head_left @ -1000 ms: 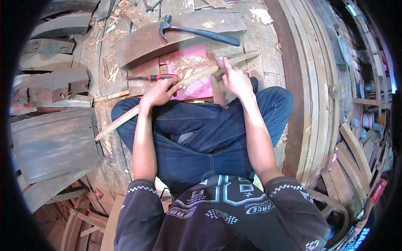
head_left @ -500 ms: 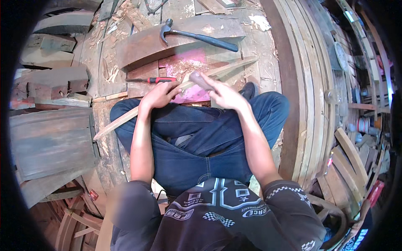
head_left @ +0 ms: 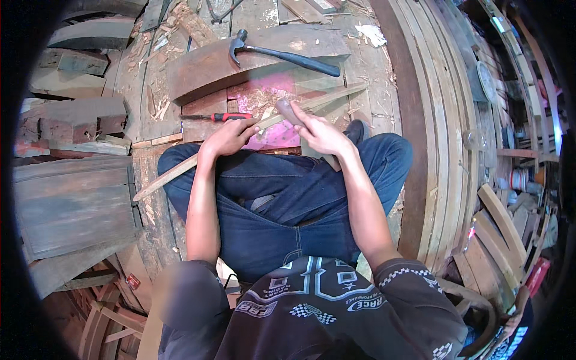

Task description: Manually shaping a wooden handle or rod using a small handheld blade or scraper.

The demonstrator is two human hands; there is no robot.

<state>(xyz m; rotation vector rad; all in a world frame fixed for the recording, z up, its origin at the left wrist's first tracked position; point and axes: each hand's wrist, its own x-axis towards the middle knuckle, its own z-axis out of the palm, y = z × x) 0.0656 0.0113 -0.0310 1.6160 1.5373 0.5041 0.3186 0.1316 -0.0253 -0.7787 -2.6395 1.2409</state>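
Observation:
A long thin wooden strip [head_left: 171, 174] lies slanted across my lap, running from lower left up to the right. My left hand [head_left: 229, 138] grips the strip near its middle. My right hand [head_left: 318, 133] is closed on a tool with a rounded wooden handle [head_left: 285, 109], held against the strip just right of my left hand. The tool's working end is hidden by my fingers. I sit cross-legged in blue jeans on a plank floor covered with wood shavings.
A claw hammer [head_left: 282, 55] lies on a curved wooden block [head_left: 198, 75] ahead. A red-handled screwdriver [head_left: 219, 117] rests beside a pink sheet [head_left: 282, 135]. Wooden blocks [head_left: 78, 117] and a grey board [head_left: 75, 204] sit left; curved planks [head_left: 444, 150] stack on the right.
My right hand has drawn back along the strip from its far right part toward my left hand, the tool's handle now showing above my fingers. My left hand kept its hold.

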